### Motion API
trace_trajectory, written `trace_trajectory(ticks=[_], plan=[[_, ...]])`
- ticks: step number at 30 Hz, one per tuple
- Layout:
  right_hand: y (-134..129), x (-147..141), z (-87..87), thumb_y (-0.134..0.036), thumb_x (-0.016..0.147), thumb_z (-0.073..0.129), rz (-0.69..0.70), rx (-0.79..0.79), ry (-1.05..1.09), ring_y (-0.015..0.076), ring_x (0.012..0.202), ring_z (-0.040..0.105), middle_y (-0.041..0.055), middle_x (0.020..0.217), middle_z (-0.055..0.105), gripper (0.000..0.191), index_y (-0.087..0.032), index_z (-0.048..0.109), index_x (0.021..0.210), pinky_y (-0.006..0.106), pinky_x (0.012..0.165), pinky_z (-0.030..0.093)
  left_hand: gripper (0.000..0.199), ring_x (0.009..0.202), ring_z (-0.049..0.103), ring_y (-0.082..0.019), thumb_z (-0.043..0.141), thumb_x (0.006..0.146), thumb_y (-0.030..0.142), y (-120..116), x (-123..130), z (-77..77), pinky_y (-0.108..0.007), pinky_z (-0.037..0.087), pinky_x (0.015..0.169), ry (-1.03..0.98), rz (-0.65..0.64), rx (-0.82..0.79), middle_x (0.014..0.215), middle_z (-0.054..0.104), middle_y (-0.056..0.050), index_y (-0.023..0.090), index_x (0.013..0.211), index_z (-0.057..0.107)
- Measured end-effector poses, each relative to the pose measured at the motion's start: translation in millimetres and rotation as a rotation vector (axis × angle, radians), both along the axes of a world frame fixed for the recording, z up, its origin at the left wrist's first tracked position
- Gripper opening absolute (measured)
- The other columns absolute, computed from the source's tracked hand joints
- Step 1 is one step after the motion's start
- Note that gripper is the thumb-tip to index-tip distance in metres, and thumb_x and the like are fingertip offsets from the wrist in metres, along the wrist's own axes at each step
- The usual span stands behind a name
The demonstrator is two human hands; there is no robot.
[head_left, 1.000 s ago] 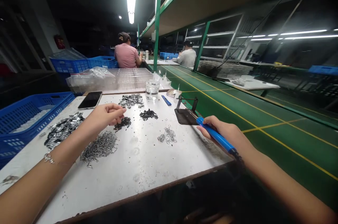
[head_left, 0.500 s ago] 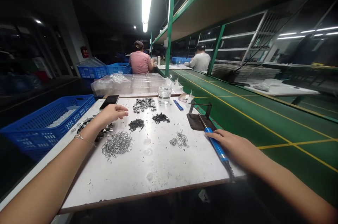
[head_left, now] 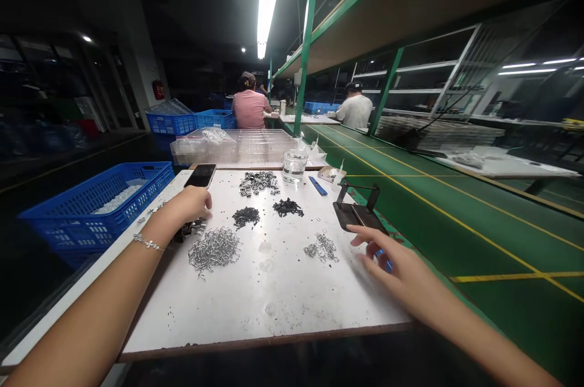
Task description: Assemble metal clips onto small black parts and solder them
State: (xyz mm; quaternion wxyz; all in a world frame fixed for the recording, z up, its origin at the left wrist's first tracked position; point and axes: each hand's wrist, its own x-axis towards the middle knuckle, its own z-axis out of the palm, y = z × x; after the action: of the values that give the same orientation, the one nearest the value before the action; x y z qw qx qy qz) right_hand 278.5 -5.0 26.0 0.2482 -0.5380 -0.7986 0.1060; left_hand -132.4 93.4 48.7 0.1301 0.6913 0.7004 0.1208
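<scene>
My left hand (head_left: 194, 205) reaches down over a pile of black and silver metal parts (head_left: 190, 229) at the table's left side. Its fingers are curled together, and whatever they pinch is hidden. My right hand (head_left: 387, 259) is open, fingers spread, above the blue-handled soldering iron (head_left: 385, 263). The iron's shaft rests on a black metal stand (head_left: 353, 216), and most of its handle is behind my hand. Near my left hand lies a heap of bent silver wire clips (head_left: 214, 250); a smaller heap of clips (head_left: 322, 247) is left of my right hand.
Two piles of small black pieces (head_left: 246, 216) and a pile of metal parts (head_left: 259, 183) lie mid-table. Behind are a phone (head_left: 201, 176), a glass of water (head_left: 294, 167) and a blue strip (head_left: 317, 185). A blue crate (head_left: 91, 226) stands left; two people sit ahead.
My right hand has let go of the soldering iron and opened above it. My left hand has lowered, its fingers curling down toward the dark parts. The view has shifted slightly.
</scene>
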Motion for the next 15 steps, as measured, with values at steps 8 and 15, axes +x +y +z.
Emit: trace_trajectory(ticks=[8,15], plan=[[0,-54,-28.8,-0.035,0.085,0.055,0.216,-0.507,0.693,0.0138,0.069,0.053,0.0060,0.094,0.060,0.036,-0.020,0.047,0.117,0.029,0.065,0.046,0.027,0.086,0.064,-0.029,0.063,0.068,0.042,-2,5,7.2,-0.032,0.045,0.073,-0.121,-0.071,-0.029,0.090,0.074,-0.010,0.019,0.076,0.075],[2,-62,-30.1,-0.038,0.083,0.061,0.252,-0.517,0.888,0.0103,0.066,0.053,0.0049,0.098,0.058,0.033,-0.021,0.053,0.110,0.027,0.065,0.043,0.040,0.101,0.061,-0.025,0.058,0.075,0.055,-33,58,19.8,-0.032,0.043,0.088,-0.491,-0.278,-0.151,0.102,0.072,-0.005,0.022,0.092,0.072]])
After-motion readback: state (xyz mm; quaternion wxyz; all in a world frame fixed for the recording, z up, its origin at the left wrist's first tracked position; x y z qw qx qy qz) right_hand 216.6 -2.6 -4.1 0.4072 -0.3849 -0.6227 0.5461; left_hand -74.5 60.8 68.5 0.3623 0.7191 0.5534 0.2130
